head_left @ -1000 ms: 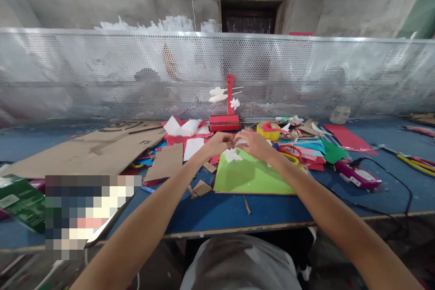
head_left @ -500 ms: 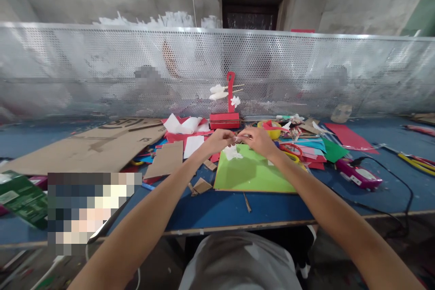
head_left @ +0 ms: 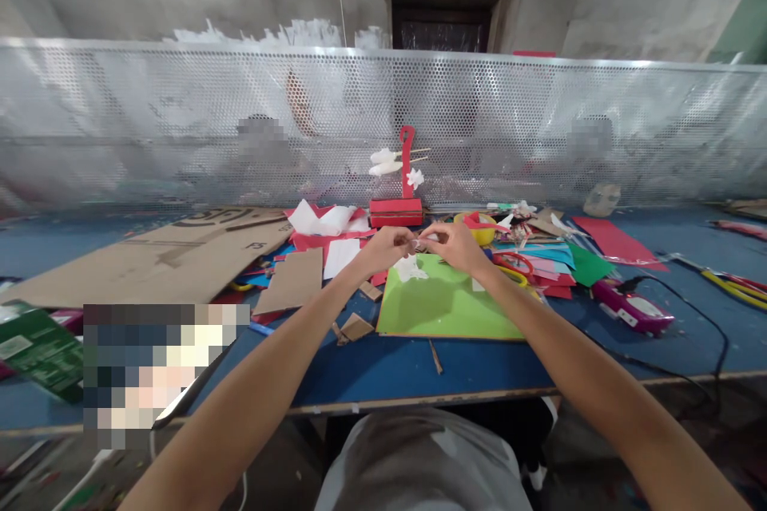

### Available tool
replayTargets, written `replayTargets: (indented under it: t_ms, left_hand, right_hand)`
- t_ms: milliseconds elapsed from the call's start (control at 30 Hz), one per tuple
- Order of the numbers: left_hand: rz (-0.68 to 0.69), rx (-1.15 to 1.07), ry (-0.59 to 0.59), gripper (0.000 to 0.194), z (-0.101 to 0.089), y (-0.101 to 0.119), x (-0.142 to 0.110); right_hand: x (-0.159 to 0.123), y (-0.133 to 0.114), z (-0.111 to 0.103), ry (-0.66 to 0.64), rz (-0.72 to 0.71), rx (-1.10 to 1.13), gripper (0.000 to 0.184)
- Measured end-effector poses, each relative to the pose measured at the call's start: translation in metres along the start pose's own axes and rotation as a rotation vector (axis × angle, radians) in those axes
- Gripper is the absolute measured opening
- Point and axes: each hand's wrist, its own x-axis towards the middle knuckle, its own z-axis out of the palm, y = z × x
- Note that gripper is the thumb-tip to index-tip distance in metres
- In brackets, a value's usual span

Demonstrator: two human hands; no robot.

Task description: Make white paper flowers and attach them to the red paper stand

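Observation:
Above the far edge of a light green sheet (head_left: 449, 307), my left hand (head_left: 383, 247) and my right hand (head_left: 459, 247) meet with closed fingertips. Between them they pinch a small white piece (head_left: 418, 244), mostly covered by the fingers; its material is hard to tell. Just below lies a white star-shaped paper cut-out (head_left: 411, 270) on the green sheet. Behind the hands stands a red box-like base (head_left: 396, 213) with an upright red strip (head_left: 407, 164) hooked at the top. White shapes on thin sticks (head_left: 384, 163) and a white flower shape (head_left: 415, 179) are attached to the strip.
Large cardboard (head_left: 149, 259) covers the left side of the blue table (head_left: 371, 371). To the right are yellow tape (head_left: 482, 233), scissors with a yellow handle (head_left: 518, 278), coloured paper scraps (head_left: 548, 255) and a purple device (head_left: 635, 310) with a black cable. A perforated metal screen (head_left: 509, 128) stands behind.
The fingers of my right hand have shifted slightly around the small white piece. Both arms and the things on the table stay where they were.

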Motion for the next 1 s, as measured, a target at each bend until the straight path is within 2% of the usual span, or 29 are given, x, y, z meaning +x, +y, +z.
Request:
replayTargets:
  t_ms: [133,400,767,1000]
  left_hand:
    - [0.001,0.015,0.009,0.018,0.0,0.001,0.0]
    - [-0.005,0.054,0.014,0.02,-0.001,0.002,-0.001]
    - [0.001,-0.01,0.023,0.013,0.002,-0.001,0.001]
    - [0.037,-0.009,0.025,0.014,0.001,-0.008,0.003]
  right_hand:
    - [0.002,0.007,0.0,0.012,-0.087,-0.108,0.013]
    - [0.002,0.01,0.001,-0.028,-0.181,-0.164,0.016]
    - [0.003,0.007,0.001,-0.011,-0.128,-0.23,0.013]
    - [0.001,0.002,0.0,-0.047,-0.103,-0.25,0.024]
